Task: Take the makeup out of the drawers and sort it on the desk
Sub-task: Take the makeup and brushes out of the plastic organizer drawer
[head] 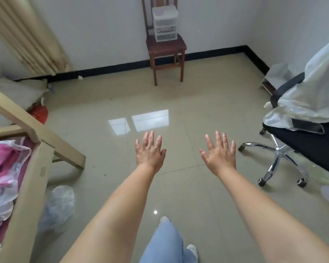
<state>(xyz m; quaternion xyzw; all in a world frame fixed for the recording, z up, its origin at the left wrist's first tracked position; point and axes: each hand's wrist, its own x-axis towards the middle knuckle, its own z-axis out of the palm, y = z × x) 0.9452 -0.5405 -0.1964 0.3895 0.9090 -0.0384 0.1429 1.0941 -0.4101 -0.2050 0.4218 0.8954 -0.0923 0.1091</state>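
Near field, 6 o'clock: pale-blue trouser leg (165, 242) and white shoe (193, 250) on the glossy tiled floor (188, 114). Centre: left hand (150, 151) and right hand (219, 153) stretched forward side by side, backs up, fingers spread and straight, each grip open and holding nothing. At 9 o'clock, wooden frame (34, 130) with pink bedding (2, 173); below it, crumpled plastic bag (60, 202) on the floor. At 3 o'clock, wheeled office chair (292, 137) draped in white cloth (315, 88), castors near the walking line. Far field, 12 o'clock: small translucent drawer unit (165, 23) standing on the seat of a wooden chair (166, 48) against the wall, well apart from both hands; makeup inside only faintly visible. No counter in view. Likely hazards, judged from layout: slipping on polished tile; catching a foot on chair castors or bag; toppling the light unit off the seat by pulling one drawer without steadying the casing; spilling small items to the floor during the carry.
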